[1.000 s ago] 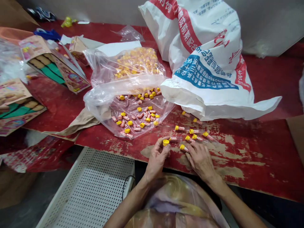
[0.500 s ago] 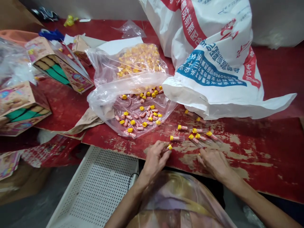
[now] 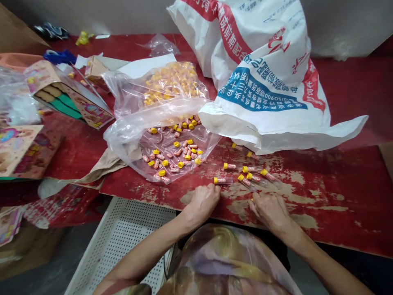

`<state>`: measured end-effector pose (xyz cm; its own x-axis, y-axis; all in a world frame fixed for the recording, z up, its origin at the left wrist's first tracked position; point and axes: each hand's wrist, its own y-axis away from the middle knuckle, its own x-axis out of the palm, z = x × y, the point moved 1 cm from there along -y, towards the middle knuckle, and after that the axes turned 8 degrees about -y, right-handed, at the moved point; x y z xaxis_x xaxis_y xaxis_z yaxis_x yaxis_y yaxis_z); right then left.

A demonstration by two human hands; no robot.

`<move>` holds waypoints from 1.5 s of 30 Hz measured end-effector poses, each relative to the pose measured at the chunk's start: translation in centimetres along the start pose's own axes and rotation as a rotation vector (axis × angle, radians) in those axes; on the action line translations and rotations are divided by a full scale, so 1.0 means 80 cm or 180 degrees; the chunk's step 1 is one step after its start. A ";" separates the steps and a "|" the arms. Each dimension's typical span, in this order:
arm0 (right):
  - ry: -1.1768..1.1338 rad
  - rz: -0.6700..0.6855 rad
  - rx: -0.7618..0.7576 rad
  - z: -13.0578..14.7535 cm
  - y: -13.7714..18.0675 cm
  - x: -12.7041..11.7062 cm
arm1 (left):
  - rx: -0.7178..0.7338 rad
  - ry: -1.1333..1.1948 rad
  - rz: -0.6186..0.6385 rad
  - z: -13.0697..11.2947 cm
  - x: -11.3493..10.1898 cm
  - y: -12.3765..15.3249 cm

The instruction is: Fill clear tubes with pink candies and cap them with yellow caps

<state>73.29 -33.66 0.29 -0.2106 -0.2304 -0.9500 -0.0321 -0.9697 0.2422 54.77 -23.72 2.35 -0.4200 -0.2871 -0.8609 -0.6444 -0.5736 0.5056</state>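
A: Fingers?
B: Left hand (image 3: 204,200) and right hand (image 3: 270,209) both curled; cannot tell whether grasping.
A: Clear, yellow-capped plastic tube (image 3: 223,180)?
B: On worn red table (image 3: 353,192), just beside left hand, its one o'clock.

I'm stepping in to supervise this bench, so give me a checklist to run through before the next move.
1. Left hand contents visible: cannot tell; it is curled, hiding its inside.
2. Right hand contents identified: cannot tell; only a speck of yellow shows beside it.
3. Small clear tubes with yellow caps near both hands: ok, several lie just beyond them on the worn red table.
4. Large white printed sack apart from both hands: ok.
5. Clear plastic bag of yellow-capped pieces apart from the left hand: ok.
6. White perforated plastic crate fully in view: not ok; the left forearm covers part.
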 end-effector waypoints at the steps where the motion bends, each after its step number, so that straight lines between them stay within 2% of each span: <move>1: 0.0121 0.0076 0.0029 0.002 0.000 -0.001 | 0.0043 -0.0005 -0.0027 -0.006 -0.001 -0.002; 6: 0.0256 -0.0065 -0.0026 -0.001 0.002 0.002 | 0.0114 0.0020 -0.0099 -0.020 0.002 -0.007; 10: -0.0077 -0.0471 -0.0382 -0.020 0.016 0.011 | -0.0132 0.0303 -0.0012 0.000 0.007 0.003; 14: -0.0844 -0.0767 -0.0810 -0.031 0.040 0.018 | -0.0520 0.0337 0.0029 0.024 0.017 0.035; 16: -0.1192 -0.1001 -0.0941 -0.024 0.045 0.018 | -0.0585 0.0334 -0.0235 0.028 0.020 0.048; 18: -0.1595 -0.1330 -0.0869 -0.010 0.041 0.020 | -0.0660 0.0363 -0.0810 0.027 0.019 0.047; 20: -0.2105 -0.1534 -0.0612 0.007 0.031 0.024 | -0.0569 0.0369 -0.1542 0.022 0.017 0.032; 22: -0.2567 -0.1589 -0.0334 0.024 0.019 0.032 | -0.0256 0.0307 -0.1994 0.012 0.016 0.008; 25: -0.3013 -0.1656 -0.0084 0.038 0.008 0.046 | 0.0189 0.0201 -0.1941 -0.002 0.022 -0.024; 27: -0.3326 -0.1676 0.0085 0.041 0.007 0.054 | 0.0215 0.0425 -0.1786 -0.007 0.026 -0.033; 29: -0.3737 -0.1673 0.0303 0.042 0.008 0.058 | -0.0006 0.1228 -0.1847 -0.010 0.030 -0.031; 30: -0.3930 -0.1695 0.0389 0.044 0.009 0.059 | -0.0156 0.1916 -0.1943 -0.011 0.031 -0.027; 32: -0.4100 -0.1776 0.0371 0.052 0.009 0.056 | -0.0329 0.3781 -0.2009 -0.016 0.034 -0.018; 34: -0.3786 -0.1962 0.0043 0.064 0.006 0.048 | -0.0245 0.5781 -0.1747 -0.027 0.036 -0.012; 36: -0.3062 -0.2125 -0.0536 0.076 0.003 0.039 | -0.0121 0.7185 -0.1408 -0.040 0.038 -0.009; 38: -0.2349 -0.2134 -0.1192 0.080 0.001 0.031 | -0.0218 0.7848 -0.1300 -0.048 0.041 -0.007; 40: -0.1969 -0.2144 -0.1612 0.072 0.000 0.025 | -0.0456 0.8115 -0.1251 -0.049 0.045 -0.004; 42: -0.1628 -0.2362 -0.1481 0.053 -0.001 0.021 | -0.0562 0.8265 -0.1100 -0.047 0.048 -0.002; 44: -0.1003 -0.2482 -0.0945 0.032 -0.005 0.019 | -0.0516 0.8338 -0.0945 -0.043 0.051 0.000; 45: -0.0623 -0.2412 -0.0676 0.024 -0.008 0.020 | -0.0463 0.8346 -0.0895 -0.042 0.052 0.001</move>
<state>71.09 -33.24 -1.05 -0.3739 0.4946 -0.7846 -0.0527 -0.8559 -0.5144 55.10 -27.55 -1.37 0.7626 -0.0187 0.6466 -0.4616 -0.7159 0.5238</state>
